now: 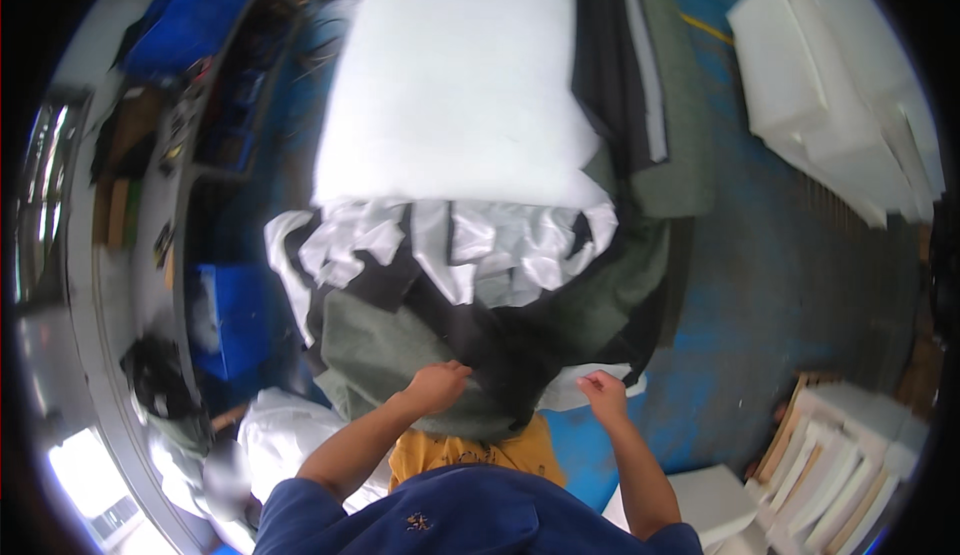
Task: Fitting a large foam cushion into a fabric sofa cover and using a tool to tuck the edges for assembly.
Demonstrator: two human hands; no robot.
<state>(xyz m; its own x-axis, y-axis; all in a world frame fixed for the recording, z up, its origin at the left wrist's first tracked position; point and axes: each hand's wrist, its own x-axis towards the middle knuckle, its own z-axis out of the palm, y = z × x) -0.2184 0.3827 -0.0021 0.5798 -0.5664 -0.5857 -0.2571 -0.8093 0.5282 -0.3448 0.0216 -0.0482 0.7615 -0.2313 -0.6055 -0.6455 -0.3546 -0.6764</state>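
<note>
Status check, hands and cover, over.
Left hand and right hand both gripping the grey-green fabric cover. White foam slab lies beyond it. Nothing blocking.

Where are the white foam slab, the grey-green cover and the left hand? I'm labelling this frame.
white foam slab [455,85], head view, middle of its top face
grey-green cover [385,345], head view, bare fabric left of the hand
left hand [437,385], head view, back of the hand

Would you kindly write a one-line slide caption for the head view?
Both hands, left and right, grasp the near edge of a green-and-black fabric cover below a white foam slab.
</note>
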